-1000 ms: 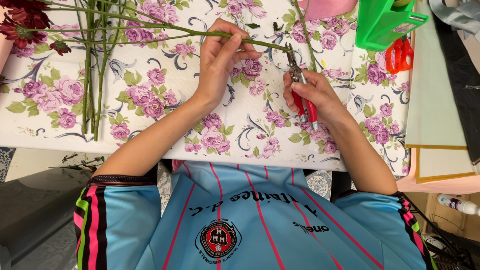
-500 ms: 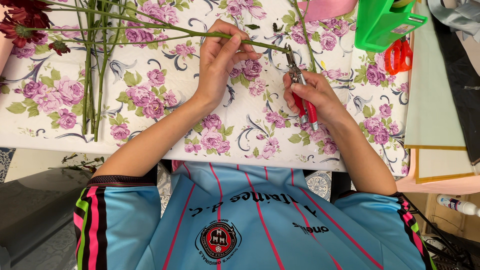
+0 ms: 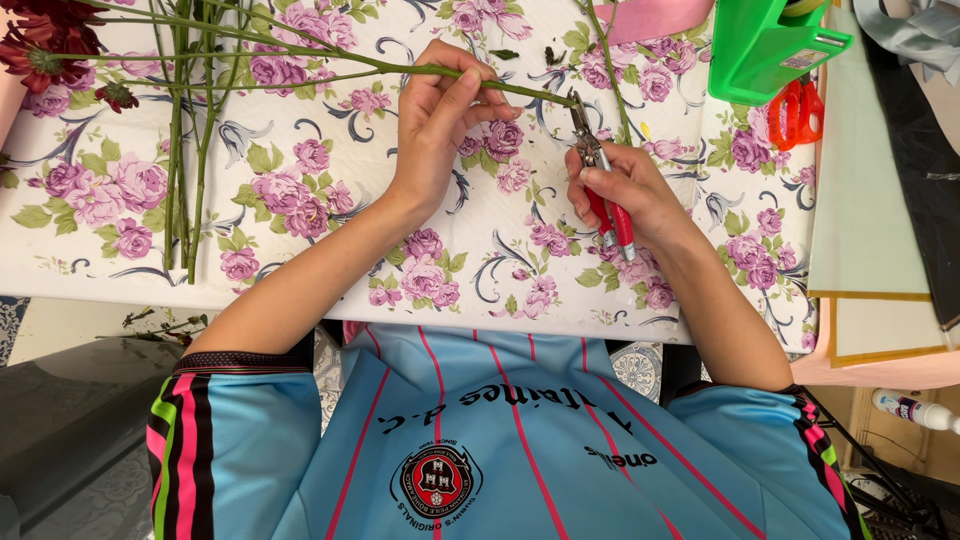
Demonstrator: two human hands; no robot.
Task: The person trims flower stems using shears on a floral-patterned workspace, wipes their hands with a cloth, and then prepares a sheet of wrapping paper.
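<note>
not much has changed in the last sec tbh — left hand (image 3: 440, 125) still pinches the long green stem (image 3: 300, 52) just above the floral table (image 3: 330, 240), right hand (image 3: 625, 190) stays wrapped round the red-handled snips (image 3: 600, 180). blades sit right at the stem's cut end, looks like they're closed or nearly so — so prob mid-trim. other stems (image 3: 185, 150) lie at left.

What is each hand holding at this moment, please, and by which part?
The left hand pinches a green flower stem near its cut end. The right hand grips red-handled cutters by the handles, blades at the stem's tip.
</note>
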